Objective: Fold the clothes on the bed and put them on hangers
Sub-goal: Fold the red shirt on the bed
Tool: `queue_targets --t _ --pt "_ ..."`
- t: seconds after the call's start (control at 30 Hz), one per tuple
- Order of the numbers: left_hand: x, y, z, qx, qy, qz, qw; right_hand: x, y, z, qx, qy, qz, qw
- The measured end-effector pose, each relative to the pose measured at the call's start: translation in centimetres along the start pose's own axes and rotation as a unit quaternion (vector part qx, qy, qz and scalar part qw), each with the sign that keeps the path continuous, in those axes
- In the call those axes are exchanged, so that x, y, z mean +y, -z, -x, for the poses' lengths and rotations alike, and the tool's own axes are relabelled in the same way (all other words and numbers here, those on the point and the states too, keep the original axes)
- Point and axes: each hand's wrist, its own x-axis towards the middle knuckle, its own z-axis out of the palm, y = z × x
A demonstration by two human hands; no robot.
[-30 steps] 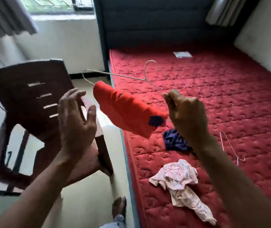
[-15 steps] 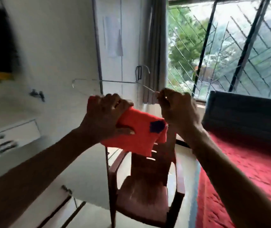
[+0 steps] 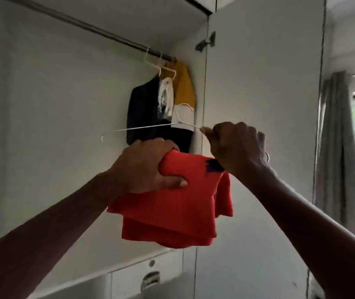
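The folded red garment (image 3: 172, 208) is up in the air in front of an open wardrobe, hanging in layers below both hands and well under the rail (image 3: 90, 29). The left hand (image 3: 148, 167) grasps its upper left edge, fingers curled over the top and thumb pressed across the front. This probably stops the fold from sliding open while it is carried. The right hand (image 3: 237, 145) is clenched round the thin wire hanger (image 3: 146, 126) at its right end, just above the garment's upper right corner with the dark patch. The hanger lies nearly flat, its wire reaching left towards the far wall. Whether the cloth already lies over the hanger's lower bar I cannot tell, since the hands cover that spot. At the far right end of the rail hang a dark garment (image 3: 142, 108), a white garment (image 3: 165, 96) and a yellow garment (image 3: 186, 87), close against the wardrobe door (image 3: 258, 104). The bare rail to their left looks like the likely place for this one. The hanger would first need tilting upright so that its hook can catch.
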Motion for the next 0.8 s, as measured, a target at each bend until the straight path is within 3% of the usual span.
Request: queue_targets --t 0.17,0.37,0.6,0.8 --pt "-10.0 2.1 -2.6 0.050 0.026 0.001 0.998 -6.2 -5.0 -8.9 0.038 0.040 0.009 0.998" --pt "-16.5 2.6 -7.0 0.084 0.029 -0.035 0.995 -10.2 -9.1 -17.9 0.071 0.075 0.054 0.993" --pt "-24.8 1.9 -13.8 0.036 0.031 -0.050 0.998 -12.8 -14.9 -28.3 0.106 0.071 0.054 0.990" --pt "-32.0 1.9 -21.2 0.044 0.053 -0.017 0.997 -15.1 -19.7 -38.7 0.145 0.092 0.066 0.983"
